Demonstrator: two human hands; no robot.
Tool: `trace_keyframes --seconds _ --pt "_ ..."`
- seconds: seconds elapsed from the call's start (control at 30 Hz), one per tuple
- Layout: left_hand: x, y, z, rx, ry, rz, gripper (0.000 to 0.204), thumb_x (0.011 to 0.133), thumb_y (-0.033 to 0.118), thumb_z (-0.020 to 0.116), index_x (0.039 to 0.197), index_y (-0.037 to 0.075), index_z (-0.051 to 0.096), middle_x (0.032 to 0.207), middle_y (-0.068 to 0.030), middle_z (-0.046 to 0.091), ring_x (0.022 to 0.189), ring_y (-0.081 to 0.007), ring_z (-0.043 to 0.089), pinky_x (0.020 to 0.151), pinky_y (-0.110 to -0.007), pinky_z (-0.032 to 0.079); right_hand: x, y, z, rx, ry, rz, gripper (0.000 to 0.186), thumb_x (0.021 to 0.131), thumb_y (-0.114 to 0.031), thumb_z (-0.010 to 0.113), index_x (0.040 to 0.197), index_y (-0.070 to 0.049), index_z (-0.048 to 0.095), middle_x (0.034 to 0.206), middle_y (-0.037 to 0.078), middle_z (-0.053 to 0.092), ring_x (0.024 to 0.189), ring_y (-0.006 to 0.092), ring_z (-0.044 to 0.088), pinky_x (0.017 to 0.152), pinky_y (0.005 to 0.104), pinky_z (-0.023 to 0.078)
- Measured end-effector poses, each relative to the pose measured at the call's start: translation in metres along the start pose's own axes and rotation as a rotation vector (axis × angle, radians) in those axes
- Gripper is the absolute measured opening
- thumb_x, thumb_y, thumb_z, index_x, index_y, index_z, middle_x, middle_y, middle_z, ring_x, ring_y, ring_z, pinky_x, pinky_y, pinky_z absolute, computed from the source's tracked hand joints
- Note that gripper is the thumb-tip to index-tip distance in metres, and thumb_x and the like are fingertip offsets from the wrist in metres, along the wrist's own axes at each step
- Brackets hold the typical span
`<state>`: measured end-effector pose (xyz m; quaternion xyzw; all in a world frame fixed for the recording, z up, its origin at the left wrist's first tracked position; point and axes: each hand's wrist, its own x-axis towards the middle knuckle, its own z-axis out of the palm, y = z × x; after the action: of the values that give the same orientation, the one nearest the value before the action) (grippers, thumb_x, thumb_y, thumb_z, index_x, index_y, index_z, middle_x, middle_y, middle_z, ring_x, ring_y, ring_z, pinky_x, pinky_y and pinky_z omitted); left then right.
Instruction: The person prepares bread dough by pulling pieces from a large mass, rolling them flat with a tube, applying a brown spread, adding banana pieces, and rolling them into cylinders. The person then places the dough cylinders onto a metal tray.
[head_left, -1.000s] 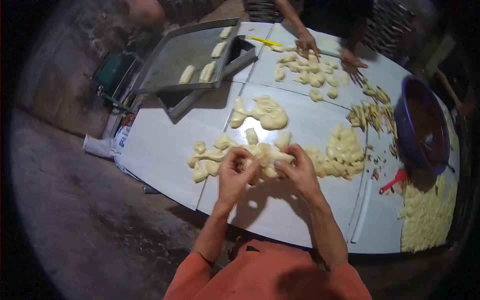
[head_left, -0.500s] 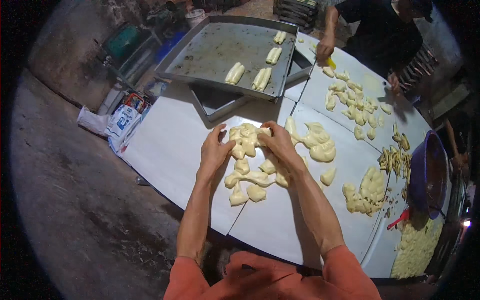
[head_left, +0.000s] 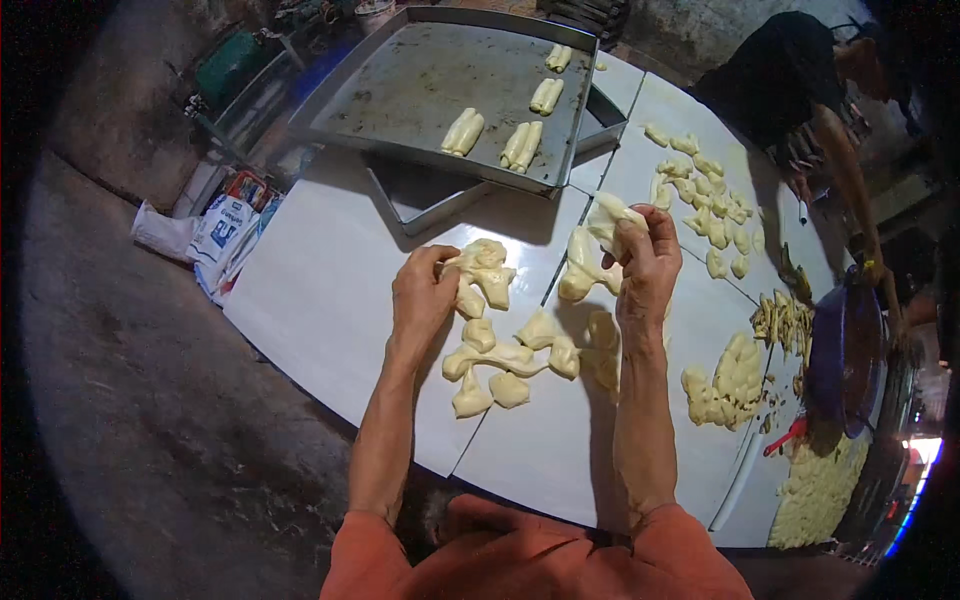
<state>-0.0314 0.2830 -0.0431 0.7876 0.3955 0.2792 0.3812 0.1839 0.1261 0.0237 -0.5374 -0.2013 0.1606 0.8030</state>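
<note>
My left hand (head_left: 424, 295) pinches the left edge of a pale, lumpy clump of dough (head_left: 487, 262) lying on the white table. Off to the right, my right hand (head_left: 650, 258) is raised with a torn-off piece of dough (head_left: 607, 215) between thumb and fingers. Below that piece lies a soft mound of dough (head_left: 578, 265), partly covered by my hand. Between my forearms several loose dough pieces (head_left: 510, 390) rest on the table, some joined by stretched strands.
A metal baking tray (head_left: 400, 90) with several paired dough rolls sits on another tray at the back. At right are small dough pieces (head_left: 715, 220), peeled banana-like strips (head_left: 785, 322), a purple basin (head_left: 822, 350) and a dough sheet (head_left: 815, 495). Another person (head_left: 780, 70) leans over the far right.
My right hand has pulled a piece of dough off the clump and carried it up and right. My left hand stays at the clump. The other person has reached toward the basin.
</note>
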Motion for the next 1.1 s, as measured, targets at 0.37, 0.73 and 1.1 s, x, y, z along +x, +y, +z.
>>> trace_keyframes --seconds 0.37,0.73,1.1 --pt "-0.006 0.002 -0.007 0.061 0.010 0.014 0.036 0.090 0.021 0.072 0.122 0.005 0.069 0.128 -0.0127 0.065 0.092 -0.0233 0.068 0.082 -0.034 0.054 -0.027 0.052 0.029 -1.083 -0.298 -0.349 0.027 0.094 -0.024 0.069 0.117 -0.011 0.071 0.104 0.012 0.070 0.085 0.0342 0.071 0.074 0.0441 0.057" --pt "0.002 -0.003 -0.014 0.185 -0.092 0.138 0.029 0.091 0.017 0.066 0.115 0.004 0.075 0.104 -0.0156 0.069 0.091 -0.0300 0.068 0.084 -0.039 0.054 0.009 0.064 0.050 -0.851 -0.823 0.026 0.024 0.084 -0.022 0.070 0.096 -0.002 0.064 0.084 0.012 0.070 0.072 0.0291 0.066 0.068 0.0402 0.052" --pt "-0.007 -0.004 -0.029 0.300 -0.016 -0.073 0.035 0.098 0.021 0.056 0.126 0.008 0.072 0.128 -0.0182 0.064 0.115 -0.0361 0.065 0.099 -0.043 0.050 0.014 0.016 0.025 -0.026 -0.198 0.141 0.009 0.091 -0.007 0.065 0.096 -0.009 0.058 0.086 0.001 0.062 0.067 0.0072 0.058 0.050 0.0228 0.044"
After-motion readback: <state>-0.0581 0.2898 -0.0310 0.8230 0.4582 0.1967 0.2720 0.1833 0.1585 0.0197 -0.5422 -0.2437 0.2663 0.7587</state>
